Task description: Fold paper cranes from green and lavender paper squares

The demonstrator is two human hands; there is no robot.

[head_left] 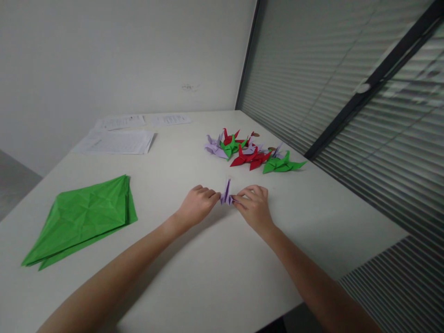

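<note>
Between my hands, just above the table, is a small purple origami crane (226, 194), its narrow folded part pointing up. My left hand (201, 202) pinches its left side between thumb and fingers. On the other side my right hand (254, 203) grips the right end with thumb and fingertips, the other fingers curled. Past the hands lies a group of finished paper cranes: a purple crane (215, 147), a red crane (250, 157), a green crane (282, 163) and several more, partly overlapping.
A stack of creased green paper (90, 208) lies on the white table (187, 286) to the left. Printed sheets (116, 142) sit at the far left near the wall. Window blinds (333, 69) run along the right edge of the table.
</note>
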